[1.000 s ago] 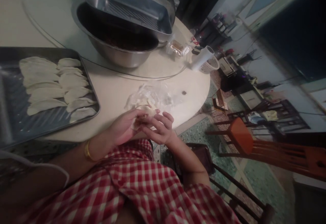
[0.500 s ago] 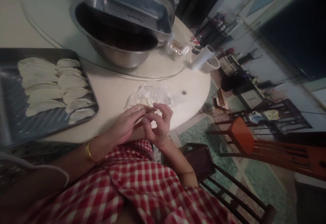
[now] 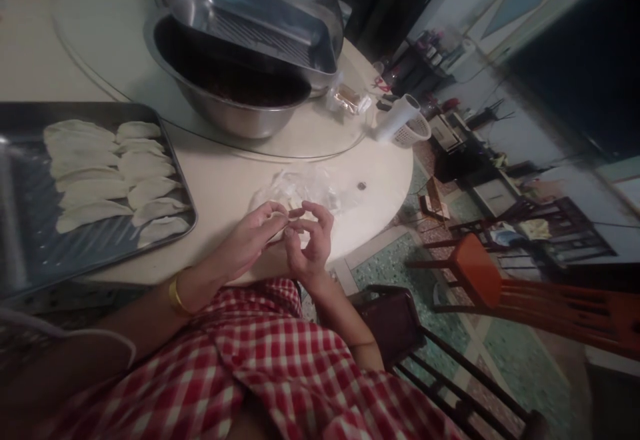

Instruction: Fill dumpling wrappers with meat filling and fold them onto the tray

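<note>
My left hand (image 3: 250, 237), with a gold bracelet (image 3: 177, 295) at the wrist, is closed around a pale dumpling (image 3: 277, 216), mostly hidden by the fingers. My right hand (image 3: 311, 247) meets it from the other side; its thumb and fingertips pinch near the dumpling's edge, with the other fingers curled. Just beyond both hands lies a crumpled clear plastic bag (image 3: 310, 183) with pale wrappers in it. On the left, a dark metal tray (image 3: 107, 257) holds two columns of folded dumplings (image 3: 95, 190).
A large steel bowl (image 3: 250, 120) with dark contents stands on the glass turntable (image 3: 110, 53), partly covered by an empty-looking metal pan (image 3: 265, 23). A white basket (image 3: 413, 130) and paper roll (image 3: 399, 117) sit at the table's right edge. Beyond are a dark chair (image 3: 390, 320) and an orange chair (image 3: 477, 270).
The fingers of my left hand have shifted, with the thumb now bent over the dumpling's edge. My right fingers have moved slightly at the same spot. The view has tilted a little.
</note>
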Motion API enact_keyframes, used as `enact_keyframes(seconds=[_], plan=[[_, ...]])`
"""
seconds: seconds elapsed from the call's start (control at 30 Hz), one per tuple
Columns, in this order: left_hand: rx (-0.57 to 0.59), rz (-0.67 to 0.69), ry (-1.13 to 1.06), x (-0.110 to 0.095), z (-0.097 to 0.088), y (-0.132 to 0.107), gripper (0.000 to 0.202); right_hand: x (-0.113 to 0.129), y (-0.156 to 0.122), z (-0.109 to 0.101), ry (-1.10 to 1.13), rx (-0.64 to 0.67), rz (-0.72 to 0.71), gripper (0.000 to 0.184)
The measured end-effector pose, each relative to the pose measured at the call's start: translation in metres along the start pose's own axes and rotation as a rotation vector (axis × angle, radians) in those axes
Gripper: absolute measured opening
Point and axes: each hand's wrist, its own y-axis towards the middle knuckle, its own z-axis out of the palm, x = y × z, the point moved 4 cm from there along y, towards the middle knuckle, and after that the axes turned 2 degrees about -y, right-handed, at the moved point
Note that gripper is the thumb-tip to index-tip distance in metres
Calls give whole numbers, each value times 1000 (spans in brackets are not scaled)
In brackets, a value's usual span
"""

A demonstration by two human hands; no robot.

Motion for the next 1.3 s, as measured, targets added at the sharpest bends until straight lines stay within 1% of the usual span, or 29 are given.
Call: enact_keyframes(seconds=[0.1,0.23,0.37,0.5,0.63,0.8,0.9,0.97,1.07,1.17,1.3], plan=[[0,9,29,-1,-4,4,24,-5,0,4,85,-6,54,6],[-55,22,35,-3,-9,9,26,-9,0,11,217,-16,109,7],[-54,15,17,-4,-9,10,26,-15,-3,16,287,-35,178,4],[-59,43,76,-2,-9,10,29,-20,-6,20,348,-52,253,3],[-62,117,166,-2,-11,10,34,-20,-5,23,383,-38,327,5],[-61,286,327,-4,-18,8,41,-20,-6,27,420,-36,448,12],[-50,355,392,-6,-22,7,41,-24,-7,28,406,19,506,19],[-42,380,428,-7,-23,6,41,-25,-6,29,383,93,487,25],[-32,367,383,-8,-23,4,42,-23,0,27,377,163,373,22],[-59,344,285,-11,-22,1,44,-21,6,23,378,150,295,19],[-68,327,312,-16,-21,-2,37,-18,9,17,386,82,256,16]])
